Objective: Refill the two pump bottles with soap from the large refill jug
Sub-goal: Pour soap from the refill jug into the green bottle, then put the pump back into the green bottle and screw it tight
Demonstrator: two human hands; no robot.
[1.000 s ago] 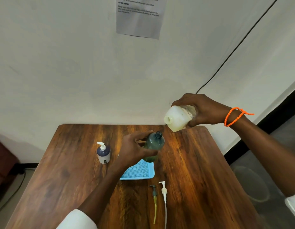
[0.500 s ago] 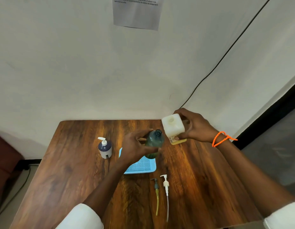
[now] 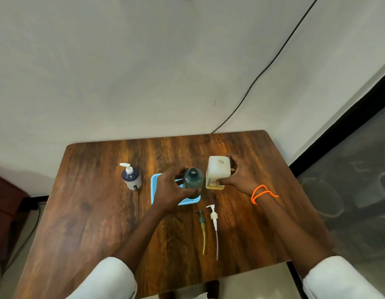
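Observation:
My left hand (image 3: pixel 170 188) grips the uncapped dark green bottle (image 3: pixel 193 180), which stands upright on the blue tray (image 3: pixel 155 186). Right beside it the whitish refill jug (image 3: pixel 217 172) stands upright on the wooden table (image 3: pixel 101 212), its cap hole facing up and yellow soap showing at its bottom. My right hand (image 3: pixel 243 178) holds the jug from the right side. A dark blue pump bottle (image 3: pixel 131 176) with its white pump on stands to the left. Two removed pumps lie in front of the tray, a green pump (image 3: pixel 202 225) and a white pump (image 3: pixel 214 223).
The table stands against a white wall with a black cable (image 3: pixel 262 72) running down to its back edge. A dark skirting strip and grey floor (image 3: pixel 349 169) lie to the right. Another cable (image 3: pixel 30 229) runs along the floor at the left.
My right hand has lowered the jug from a tilted, raised position and set it upright on the table next to the green bottle. My left hand stays on the green bottle.

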